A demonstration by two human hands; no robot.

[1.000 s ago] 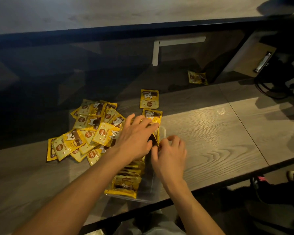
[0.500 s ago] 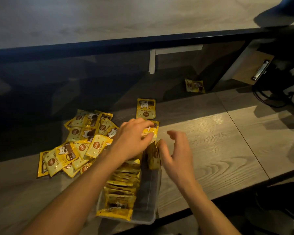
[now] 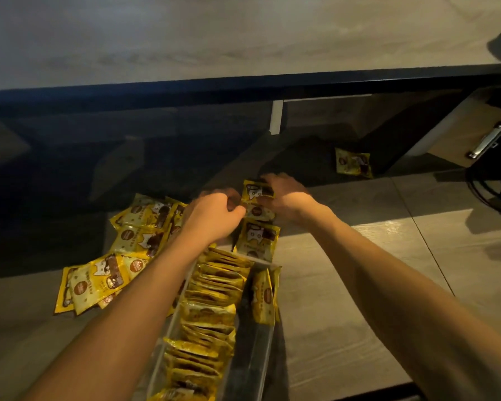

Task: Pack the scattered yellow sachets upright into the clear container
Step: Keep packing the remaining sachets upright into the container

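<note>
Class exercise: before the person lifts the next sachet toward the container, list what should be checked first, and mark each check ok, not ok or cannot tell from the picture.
1. Right hand on the far sachet: ok.
2. Left hand grips that same sachet: cannot tell, blurred.
3. Clear container has free space on its right side: ok.
4. Packed row stands upright: ok.
5. Single sachet in the container stands upright: ok.
6. All sachets collected: not ok; loose pile and stray sachet remain.

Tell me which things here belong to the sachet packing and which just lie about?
Part of the job:
loose pile of sachets
clear container
sachet under both hands
stray sachet

Lying about:
clipboard
black cable
</note>
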